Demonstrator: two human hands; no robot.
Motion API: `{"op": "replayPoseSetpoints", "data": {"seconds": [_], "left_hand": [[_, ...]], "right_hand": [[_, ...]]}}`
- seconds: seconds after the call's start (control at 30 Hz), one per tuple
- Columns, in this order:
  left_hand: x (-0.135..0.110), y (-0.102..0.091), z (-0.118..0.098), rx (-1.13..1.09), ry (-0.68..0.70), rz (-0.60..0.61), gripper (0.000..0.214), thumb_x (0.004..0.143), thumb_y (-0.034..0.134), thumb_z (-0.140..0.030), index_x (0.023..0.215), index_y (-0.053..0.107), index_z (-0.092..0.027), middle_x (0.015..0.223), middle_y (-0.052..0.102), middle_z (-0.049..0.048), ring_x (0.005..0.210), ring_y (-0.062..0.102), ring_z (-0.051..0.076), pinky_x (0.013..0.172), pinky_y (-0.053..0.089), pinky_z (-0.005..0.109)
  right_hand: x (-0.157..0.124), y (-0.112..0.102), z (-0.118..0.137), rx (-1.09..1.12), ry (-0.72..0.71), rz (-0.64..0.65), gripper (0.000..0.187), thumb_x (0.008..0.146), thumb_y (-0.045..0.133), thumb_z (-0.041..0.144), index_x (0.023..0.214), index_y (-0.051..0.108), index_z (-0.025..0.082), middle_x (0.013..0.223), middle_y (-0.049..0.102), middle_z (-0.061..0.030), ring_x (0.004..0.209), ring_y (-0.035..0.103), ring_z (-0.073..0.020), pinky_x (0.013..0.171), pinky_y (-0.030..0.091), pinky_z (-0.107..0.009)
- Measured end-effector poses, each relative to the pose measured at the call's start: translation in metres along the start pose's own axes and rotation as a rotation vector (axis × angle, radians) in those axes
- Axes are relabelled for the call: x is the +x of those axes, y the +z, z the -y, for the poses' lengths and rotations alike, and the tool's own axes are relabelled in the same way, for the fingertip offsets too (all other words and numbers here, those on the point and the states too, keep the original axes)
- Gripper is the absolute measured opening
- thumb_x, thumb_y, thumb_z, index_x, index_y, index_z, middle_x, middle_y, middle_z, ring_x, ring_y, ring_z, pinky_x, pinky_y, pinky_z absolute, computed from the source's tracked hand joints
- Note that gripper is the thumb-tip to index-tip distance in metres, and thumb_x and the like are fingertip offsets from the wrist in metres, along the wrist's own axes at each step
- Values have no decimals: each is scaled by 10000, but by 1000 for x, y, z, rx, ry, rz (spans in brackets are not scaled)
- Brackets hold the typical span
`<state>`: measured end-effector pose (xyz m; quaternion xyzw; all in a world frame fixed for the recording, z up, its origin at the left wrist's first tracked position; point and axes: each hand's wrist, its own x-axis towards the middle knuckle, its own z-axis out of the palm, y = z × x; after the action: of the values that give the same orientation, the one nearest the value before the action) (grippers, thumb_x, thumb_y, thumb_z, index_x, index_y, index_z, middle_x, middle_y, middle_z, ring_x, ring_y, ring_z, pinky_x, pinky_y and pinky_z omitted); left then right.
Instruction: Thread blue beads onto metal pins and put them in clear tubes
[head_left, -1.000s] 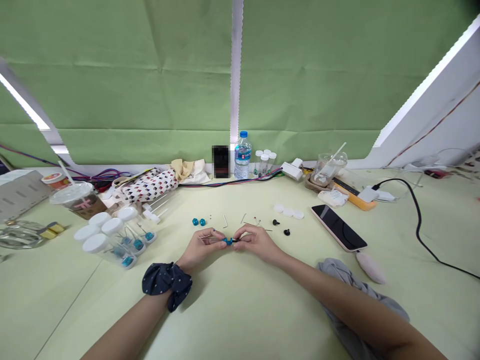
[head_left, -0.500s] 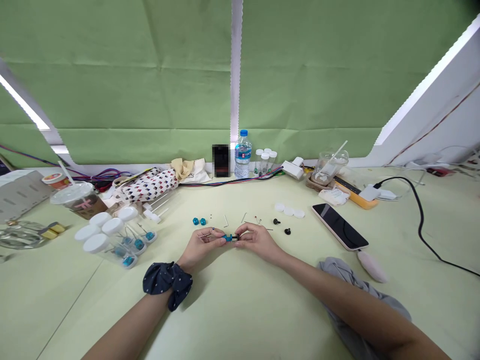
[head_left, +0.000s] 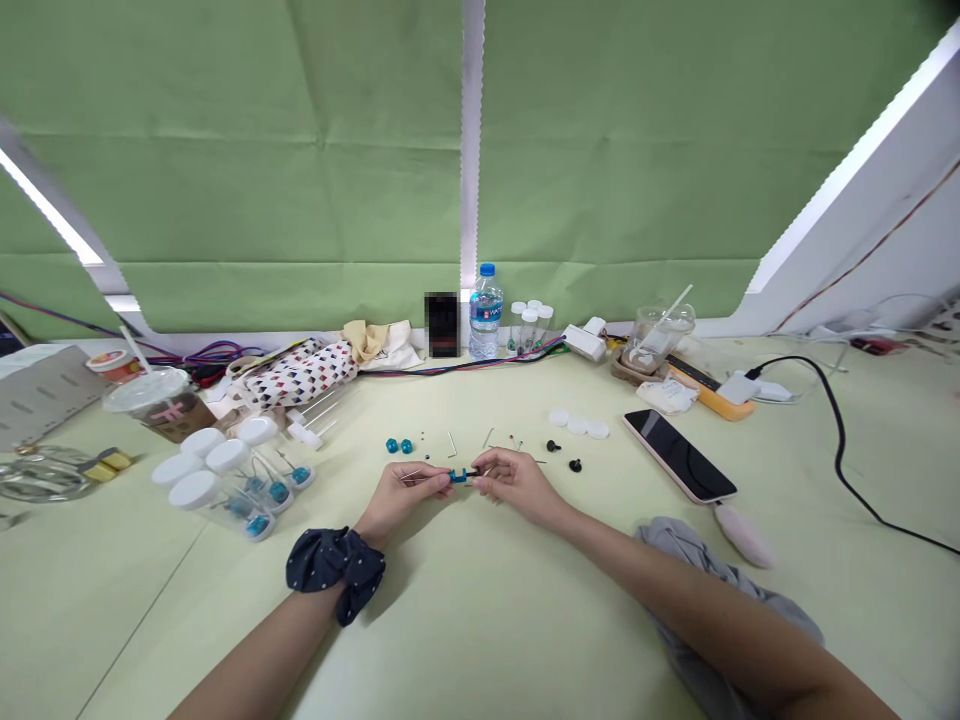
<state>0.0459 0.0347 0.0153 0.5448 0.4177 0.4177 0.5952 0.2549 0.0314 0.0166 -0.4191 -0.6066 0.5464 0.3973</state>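
My left hand [head_left: 405, 492] is closed on a small blue part [head_left: 457, 477] at its fingertips; thin metal pins [head_left: 407, 474] stick out near its fingers. From the other side my right hand [head_left: 519, 484] pinches a small black piece [head_left: 472, 474] that meets the blue part. How the two join is too small to tell. Beyond my hands lie two blue knobs [head_left: 399, 446], an L-shaped hex key [head_left: 452, 444] and some tiny screws. Two black round pieces with stems [head_left: 574, 465] rest to the right of my right hand.
Clear tubes with white lids [head_left: 227, 456] lie on the left, blue parts inside. White caps [head_left: 577, 425] and a phone [head_left: 679, 455] are to the right. A water bottle [head_left: 486, 312] stands at the back, near cables. Grey cloth [head_left: 675, 540] lies under my right arm.
My left fingers have shifted slightly, and more of the blue part shows between my hands. The right hand stays nearly in place. The view has tilted a little.
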Motion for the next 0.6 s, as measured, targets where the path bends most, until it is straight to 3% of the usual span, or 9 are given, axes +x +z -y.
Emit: {"op": "replayPoseSetpoints", "data": {"seconds": [0.37, 0.6], "left_hand": [[-1, 1, -1, -23, -18, 59, 284, 699, 699, -329, 873, 688, -105, 833, 707, 115, 778, 660, 207, 794, 501, 351], [0, 3, 0, -38, -28, 22, 287, 598, 774, -277, 811, 672, -113, 811, 709, 84, 741, 658, 189, 772, 509, 340]], "right_hand": [[1, -1, 1, -48, -35, -26, 350, 671, 672, 450, 851, 613, 155, 732, 610, -30, 616, 560, -121, 505, 451, -231], [1, -1, 2, -131, -68, -27, 322, 683, 654, 473, 780, 651, 166, 709, 620, -28, 593, 544, -121, 514, 442, -240]]}}
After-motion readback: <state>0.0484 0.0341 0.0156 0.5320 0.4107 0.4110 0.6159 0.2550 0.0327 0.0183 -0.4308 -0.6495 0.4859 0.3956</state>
